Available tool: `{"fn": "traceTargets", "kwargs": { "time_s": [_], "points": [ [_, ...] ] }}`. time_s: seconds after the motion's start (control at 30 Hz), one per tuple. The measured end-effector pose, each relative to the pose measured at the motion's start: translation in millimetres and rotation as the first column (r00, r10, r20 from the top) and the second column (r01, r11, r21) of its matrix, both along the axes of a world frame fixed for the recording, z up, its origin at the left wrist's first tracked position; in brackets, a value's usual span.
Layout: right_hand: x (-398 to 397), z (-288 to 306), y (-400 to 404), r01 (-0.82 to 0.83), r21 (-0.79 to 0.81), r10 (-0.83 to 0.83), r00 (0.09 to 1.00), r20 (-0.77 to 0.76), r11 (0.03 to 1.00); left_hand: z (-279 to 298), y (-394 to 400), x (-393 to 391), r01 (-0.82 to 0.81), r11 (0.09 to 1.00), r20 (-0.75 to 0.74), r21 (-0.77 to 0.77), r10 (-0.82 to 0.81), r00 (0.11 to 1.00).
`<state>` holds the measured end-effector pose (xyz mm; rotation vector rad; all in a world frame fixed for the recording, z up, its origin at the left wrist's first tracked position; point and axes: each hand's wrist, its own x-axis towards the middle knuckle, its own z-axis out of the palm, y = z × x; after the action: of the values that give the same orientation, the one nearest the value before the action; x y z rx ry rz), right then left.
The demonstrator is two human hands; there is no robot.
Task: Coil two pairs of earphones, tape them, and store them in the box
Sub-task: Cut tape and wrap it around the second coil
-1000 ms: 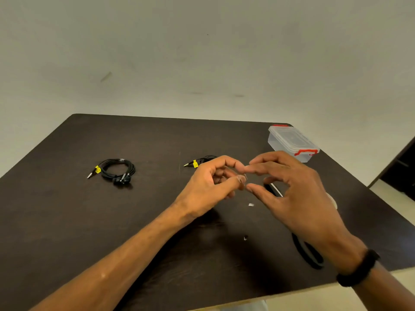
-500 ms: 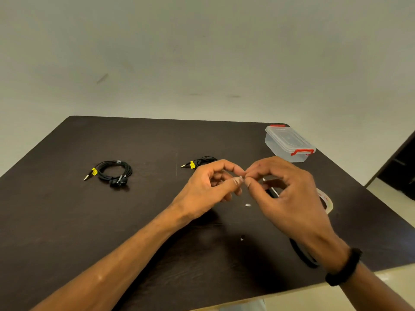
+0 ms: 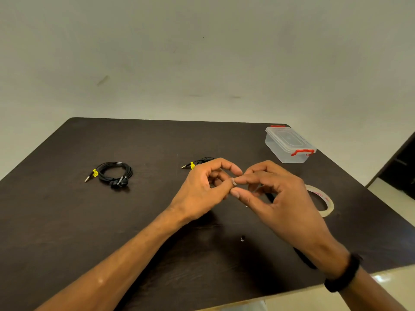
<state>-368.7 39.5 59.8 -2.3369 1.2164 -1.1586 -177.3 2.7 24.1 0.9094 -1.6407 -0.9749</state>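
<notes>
Between both hands' pinching grips (image 3: 233,182) sits a tape scrap, coiled earphones (image 3: 114,175) well left.

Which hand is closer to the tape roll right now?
The right hand. It hovers just left of the tape roll and hides part of its rim, with fingertips pinched against the left hand's. The left hand is further left, beyond the right hand.

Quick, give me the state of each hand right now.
Left hand: fingertips pinched on a small piece of tape.
Right hand: fingertips pinched at the same piece of tape.
</notes>
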Motion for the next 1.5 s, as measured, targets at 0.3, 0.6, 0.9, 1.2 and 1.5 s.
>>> {"fn": "traceTargets", "kwargs": {
  "time_s": [0.3,0.6,0.9,1.2,1.5],
  "points": [
    [1,2,-2,-0.002,0.088,-0.001,0.999,0.034,0.996,-1,1,0,-0.008,0.999,0.028,-0.037,0.009,1.000],
    [11,0,1,0.076,0.020,-0.076,0.997,0.002,0.997,0,1,-1,0.009,0.999,0.033,-0.040,-0.008,0.999],
    [-7,-7,-9,0.031,0.160,-0.061,0.980,0.187,0.987,6,2,6,-0.012,0.995,0.054,-0.100,0.018,0.998],
    [-14,-16,-12,-0.038,0.154,-0.001,0.970,0.242,0.987,11,1,6,0.175,0.984,-0.078,0.031,-0.172,0.982],
    [-15,-12,-15,0.075,0.098,-0.089,0.985,0.146,0.992,18,-2,15,0.227,0.927,-0.211,0.297,-0.168,0.963]
  ]
}}
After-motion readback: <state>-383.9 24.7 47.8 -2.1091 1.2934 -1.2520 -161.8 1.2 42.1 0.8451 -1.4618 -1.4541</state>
